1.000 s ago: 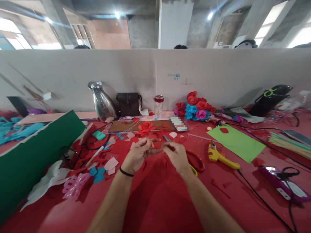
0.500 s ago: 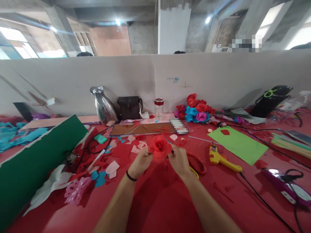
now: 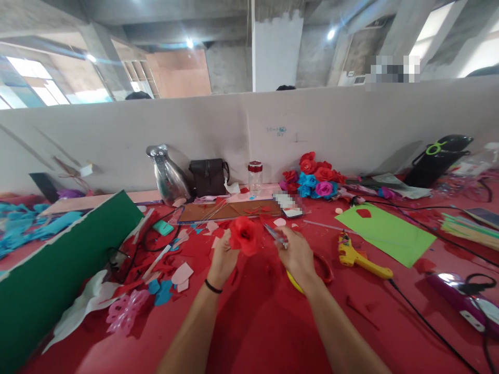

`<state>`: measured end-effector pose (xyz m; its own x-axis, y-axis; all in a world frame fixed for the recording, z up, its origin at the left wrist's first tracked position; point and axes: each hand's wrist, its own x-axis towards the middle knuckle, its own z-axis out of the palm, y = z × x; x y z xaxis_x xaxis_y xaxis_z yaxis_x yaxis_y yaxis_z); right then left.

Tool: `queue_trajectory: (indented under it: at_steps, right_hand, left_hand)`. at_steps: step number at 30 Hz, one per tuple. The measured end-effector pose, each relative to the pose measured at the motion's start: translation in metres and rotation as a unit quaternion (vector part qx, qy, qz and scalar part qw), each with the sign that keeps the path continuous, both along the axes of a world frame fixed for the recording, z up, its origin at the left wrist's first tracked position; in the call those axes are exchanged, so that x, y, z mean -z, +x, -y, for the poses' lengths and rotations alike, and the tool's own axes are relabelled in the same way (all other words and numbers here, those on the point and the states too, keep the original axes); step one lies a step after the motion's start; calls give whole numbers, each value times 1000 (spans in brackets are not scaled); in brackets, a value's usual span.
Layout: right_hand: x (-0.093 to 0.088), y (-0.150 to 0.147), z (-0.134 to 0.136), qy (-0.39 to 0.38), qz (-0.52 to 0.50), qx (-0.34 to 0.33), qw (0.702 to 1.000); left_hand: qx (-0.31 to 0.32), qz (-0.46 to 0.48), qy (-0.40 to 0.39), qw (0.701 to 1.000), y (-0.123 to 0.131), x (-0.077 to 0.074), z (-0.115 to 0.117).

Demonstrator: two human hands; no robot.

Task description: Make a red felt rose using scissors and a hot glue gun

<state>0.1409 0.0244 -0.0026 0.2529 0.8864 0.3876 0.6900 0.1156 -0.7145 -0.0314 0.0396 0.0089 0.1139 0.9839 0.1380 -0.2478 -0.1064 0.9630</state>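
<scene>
A red paper rose [image 3: 245, 236] is held up in front of me over the red table. My left hand [image 3: 225, 258], with a dark band at the wrist, is closed on the rose's left side and underside. My right hand [image 3: 297, 254] is closed around scissors [image 3: 276, 236], whose silver blades point up and left toward the rose, apart from it. A yellow handle loop shows left of my right wrist and a red loop right of it. The scissors' middle is hidden under the hand.
Scattered paper pieces [image 3: 182, 274] and a green board [image 3: 74, 270] are on the left. A yellow glue gun [image 3: 364, 261] with a cord and a green sheet [image 3: 385, 234] lie right. Behind stand a steel jug [image 3: 168, 176], a glass jar [image 3: 255, 179] and paper roses [image 3: 317, 176].
My right hand has drawn away from the rose to the right, and the scissor blades now show. The rose has shifted slightly left with my left hand.
</scene>
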Motion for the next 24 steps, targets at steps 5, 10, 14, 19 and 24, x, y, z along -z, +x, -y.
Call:
queue_trajectory:
  at_steps: [5,10,14,19,24]
  right_hand:
    - [-4,-17,5,-47,-309,-208,927]
    - [-12,-25,10,-160,-441,-354,809]
    - [-3,-12,1,-136,-357,-253,889]
    - [6,0,-7,-43,-209,-88,973]
    - [-1,-16,2,-94,-353,-184,912]
  left_hand:
    - [140,96,-40,985,4,-9,13]
    - [238,86,-73,965,0,-9,18]
    - [204,42,-48,977,-15,-13,11]
    - [50,128,-26,990,-35,-22,0]
    - [141,112,-39,983,-25,-21,8]
